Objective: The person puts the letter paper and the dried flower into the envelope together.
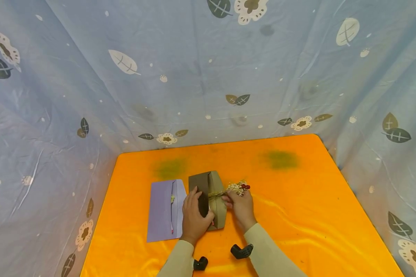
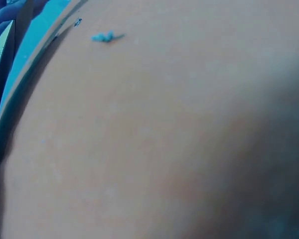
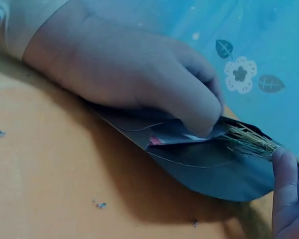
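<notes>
**Two hands at a brown envelope bearing a dried-flower sprig**

The brown envelope (image 1: 213,198) lies on the orange tablecloth (image 1: 298,215), its flap raised. The left hand (image 1: 193,215) rests on the envelope's left half, fingers curled over the open edge and thumb pressing on it; the right-wrist view shows those fingertips (image 3: 202,119) hooked under the flap. The right hand (image 1: 240,206), just right of the envelope, pinches the stems of the dried-flower sprig (image 1: 238,187), whose blossoms extend past the envelope's right edge. The stems cross the envelope's face. The left-wrist view is a blur and shows nothing usable.

Risks, as judged: the sprig looks brittle, so a tight pinch or a sideways drag across the paper could snap stems or shed florets; specks already lie on the cloth near the envelope. If the left hand eases off, the light envelope may slide on the glossy cloth or its flap may fall onto the stems.

Count: one brown envelope; one lilac envelope (image 1: 164,209), just left of the brown one; one sprig; two hands.
</notes>
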Demonstrator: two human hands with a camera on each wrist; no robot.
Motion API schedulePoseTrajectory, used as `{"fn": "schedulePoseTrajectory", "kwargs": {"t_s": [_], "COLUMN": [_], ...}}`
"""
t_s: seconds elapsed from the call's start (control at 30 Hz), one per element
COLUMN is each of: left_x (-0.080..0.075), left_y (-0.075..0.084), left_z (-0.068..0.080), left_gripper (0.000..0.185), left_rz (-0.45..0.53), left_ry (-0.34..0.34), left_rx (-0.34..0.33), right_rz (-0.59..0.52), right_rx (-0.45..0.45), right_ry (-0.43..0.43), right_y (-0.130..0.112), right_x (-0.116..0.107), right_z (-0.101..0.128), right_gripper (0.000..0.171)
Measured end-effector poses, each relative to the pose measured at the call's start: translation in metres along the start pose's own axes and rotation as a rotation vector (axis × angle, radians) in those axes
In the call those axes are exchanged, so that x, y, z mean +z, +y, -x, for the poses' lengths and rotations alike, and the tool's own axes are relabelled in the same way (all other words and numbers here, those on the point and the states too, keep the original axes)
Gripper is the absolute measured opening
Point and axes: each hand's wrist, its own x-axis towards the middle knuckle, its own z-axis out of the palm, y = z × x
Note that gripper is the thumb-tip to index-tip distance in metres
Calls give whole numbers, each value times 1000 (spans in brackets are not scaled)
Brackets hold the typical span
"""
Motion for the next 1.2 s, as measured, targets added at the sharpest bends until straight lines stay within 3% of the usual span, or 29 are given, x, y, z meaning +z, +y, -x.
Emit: {"fn": "schedulePoseTrajectory", "kwargs": {"t_s": [0.13,0.43,0.67,0.9,1.2], "left_x": [1,1,2,0,1], "left_y": [-1,-2,-1,0,-3], "left_z": [0,0,0,0,0], "left_gripper": [67,68,69,67,69], "left_rz": [5,-12,-11,18,33], "left_ry": [-5,0,2,-5,3], "left_rx": [-6,-3,4,-13,9], "right_rz": [-48,20,-13,-60,16], "right_rx": [18,68,56,57,70], "right_ry": [3,-105,-92,-58,-122], "right_y": [0,0,-1,-1,0], "right_x": [-3,-7,-9,-12,-8], "right_z": [-1,0,-2,-5,-2], "right_gripper": [46,34,29,39,35]}}
